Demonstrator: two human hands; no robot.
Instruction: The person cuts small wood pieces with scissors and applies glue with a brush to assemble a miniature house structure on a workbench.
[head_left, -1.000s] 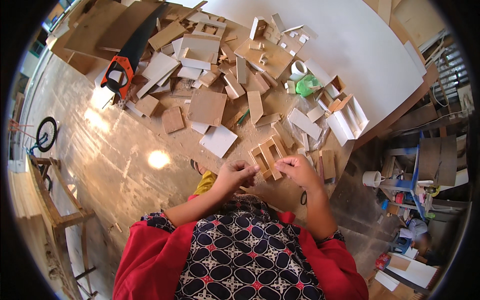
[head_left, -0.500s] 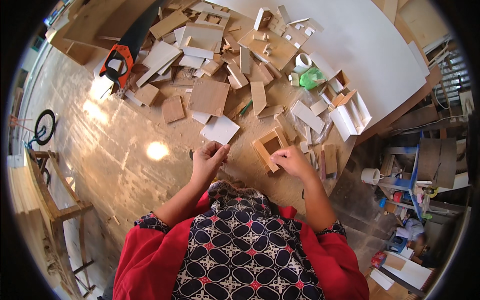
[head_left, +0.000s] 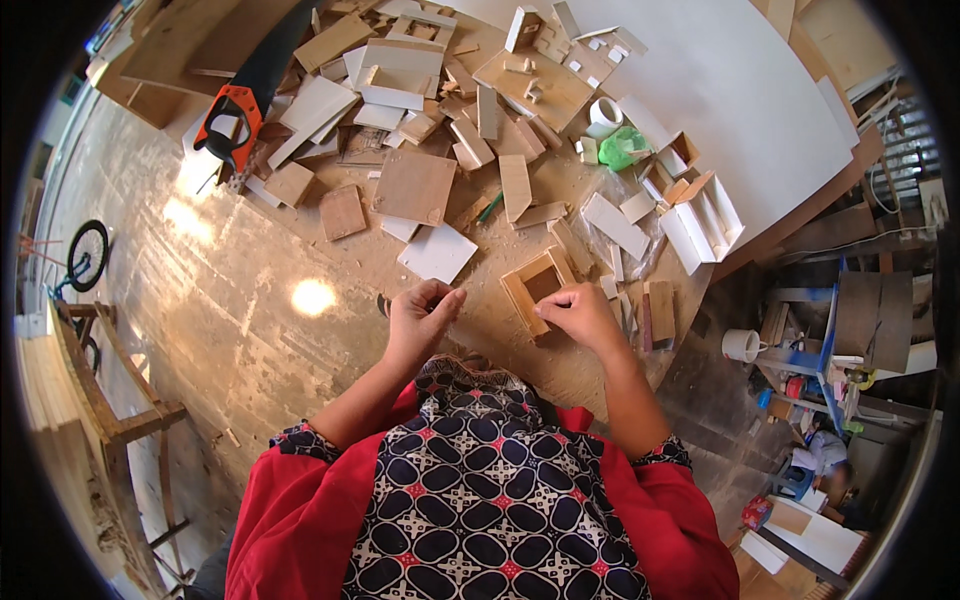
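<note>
My left hand (head_left: 424, 318) is raised above the near part of the worktable, thumb and fingers pinched together. Whatever may be between its fingertips is too small to make out. My right hand (head_left: 584, 316) is also closed in a pinch, its fingertips overlapping the near right corner of a small open wooden box (head_left: 518, 303). Whether they touch the box or hover over it cannot be told. Beyond my left hand lies a white-faced board piece (head_left: 438, 253), and behind that a square brown wood block (head_left: 414, 187).
Scrap wood heaps the far side, with an orange-handled saw (head_left: 230, 128) at its left. A tape roll (head_left: 604, 117), a green plastic bundle (head_left: 624, 148) and a white divided box (head_left: 703, 222) stand right. A person (head_left: 826, 462) is at lower right, beyond the table.
The view has shifted slightly, and both hands keep their pinched poses near the same spots. The person at lower right has changed posture a little.
</note>
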